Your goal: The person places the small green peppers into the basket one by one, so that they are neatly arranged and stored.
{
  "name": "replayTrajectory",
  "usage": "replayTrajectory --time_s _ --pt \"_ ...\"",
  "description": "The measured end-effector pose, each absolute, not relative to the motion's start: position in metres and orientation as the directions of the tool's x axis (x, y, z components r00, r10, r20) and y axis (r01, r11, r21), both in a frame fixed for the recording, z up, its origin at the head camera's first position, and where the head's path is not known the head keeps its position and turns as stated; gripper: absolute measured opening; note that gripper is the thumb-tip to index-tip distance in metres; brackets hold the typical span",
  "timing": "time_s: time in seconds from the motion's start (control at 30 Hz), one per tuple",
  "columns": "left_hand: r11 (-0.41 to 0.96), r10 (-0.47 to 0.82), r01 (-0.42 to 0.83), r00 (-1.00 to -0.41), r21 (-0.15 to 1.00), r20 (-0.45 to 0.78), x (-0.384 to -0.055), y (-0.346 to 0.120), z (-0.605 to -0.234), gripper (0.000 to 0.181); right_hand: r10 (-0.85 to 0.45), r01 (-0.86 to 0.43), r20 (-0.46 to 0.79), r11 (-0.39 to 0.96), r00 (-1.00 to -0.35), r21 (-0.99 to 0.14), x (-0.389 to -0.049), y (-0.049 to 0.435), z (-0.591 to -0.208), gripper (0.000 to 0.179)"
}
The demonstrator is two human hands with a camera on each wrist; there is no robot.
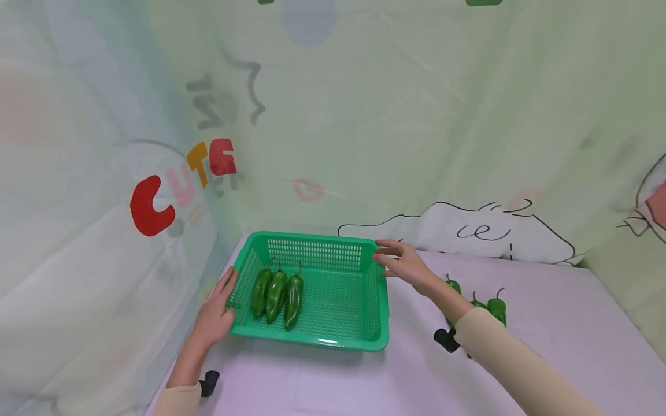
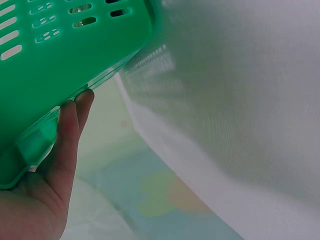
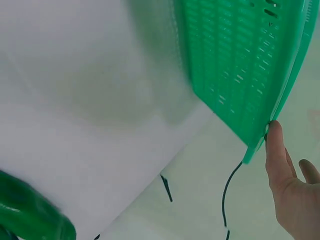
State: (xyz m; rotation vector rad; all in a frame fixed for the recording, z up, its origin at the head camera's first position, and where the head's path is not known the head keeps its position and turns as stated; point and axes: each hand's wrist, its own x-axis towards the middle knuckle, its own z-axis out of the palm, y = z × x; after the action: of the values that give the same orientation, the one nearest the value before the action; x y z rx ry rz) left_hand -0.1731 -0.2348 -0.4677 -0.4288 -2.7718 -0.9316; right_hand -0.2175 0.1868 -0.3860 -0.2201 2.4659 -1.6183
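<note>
A green plastic basket with slotted walls stands on the table. Three green chili peppers lie side by side in its left half. Along the basket's left rim, my left hand touches the outside with extended fingers. In the left wrist view, its fingertips meet the rim; the thumb is mostly hidden. At the far right corner, my right hand has its fingers spread, one fingertip touching the rim in the right wrist view. Neither hand holds a pepper.
More green chili peppers lie on the pale table at the right, partly covered by my right forearm. Printed cloth hangs behind the table and along its left side. A black device sits at my left wrist.
</note>
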Motion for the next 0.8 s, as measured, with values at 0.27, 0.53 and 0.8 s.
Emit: replayTrajectory --time_s 0.27,0.53,0.8 --pt "0.755 0.209 0.323 -0.944 0.571 0.257 -0.170 -0.237 -0.474 0.079 -0.179 -0.035 -0.053 0.454 -0.982 -0.890 -0.205 0.221 -0.393 0.057" --pt "0.755 0.213 0.324 -0.943 0.570 0.254 -0.172 -0.237 -0.471 0.078 -0.124 0.032 -0.103 0.477 -0.987 -0.879 -0.191 0.267 -0.400 0.063" --pt "0.749 0.212 0.318 -0.946 0.581 0.244 -0.176 -0.237 -0.471 0.079 -0.073 0.055 -0.112 0.544 -0.991 -0.837 -0.169 0.317 -0.405 0.066"
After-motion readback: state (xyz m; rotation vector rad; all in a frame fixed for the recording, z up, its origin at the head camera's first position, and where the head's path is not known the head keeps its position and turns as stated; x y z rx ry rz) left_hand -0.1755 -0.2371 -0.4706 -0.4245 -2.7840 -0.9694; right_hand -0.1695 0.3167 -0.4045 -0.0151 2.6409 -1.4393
